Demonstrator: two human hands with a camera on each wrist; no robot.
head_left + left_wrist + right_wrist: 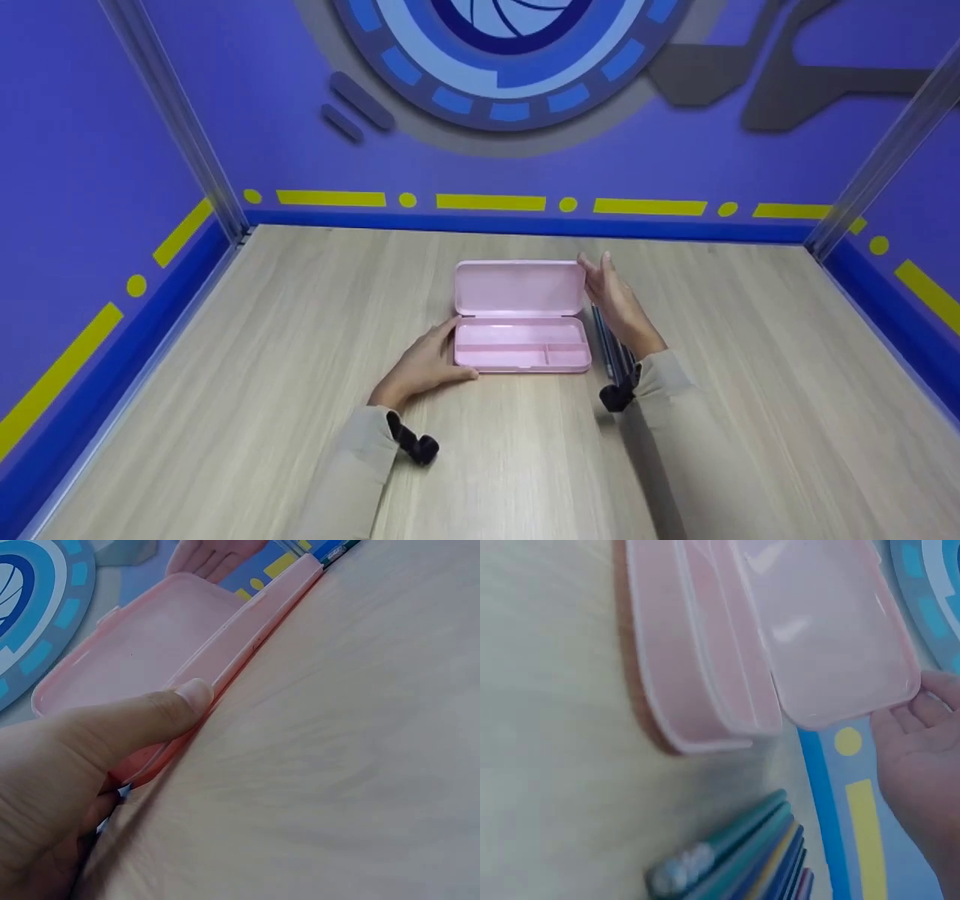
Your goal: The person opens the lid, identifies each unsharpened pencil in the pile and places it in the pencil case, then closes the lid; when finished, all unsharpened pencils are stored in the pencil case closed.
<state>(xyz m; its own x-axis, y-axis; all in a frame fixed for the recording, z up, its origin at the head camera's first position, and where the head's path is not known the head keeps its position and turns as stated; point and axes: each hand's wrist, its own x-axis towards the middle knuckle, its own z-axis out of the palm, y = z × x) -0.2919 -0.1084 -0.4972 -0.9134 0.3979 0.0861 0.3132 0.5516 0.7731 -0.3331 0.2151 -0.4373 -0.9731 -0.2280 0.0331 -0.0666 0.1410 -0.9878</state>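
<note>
Pale wood-grain table, enclosed by purple walls with yellow dashes. Left hand: fingers nearly straight, thumb pressed flat along the near left edge of the pink pencil case; nothing gripped. Right hand: fingers extended, relaxed, fingertips at the right corner of the raised lid; actual contact cannot be judged. Case sits mid-table, open, lid upright at the far side, tray divided into compartments. A bundle of pencils lies on the table just right of the case, under the right wrist.
</note>
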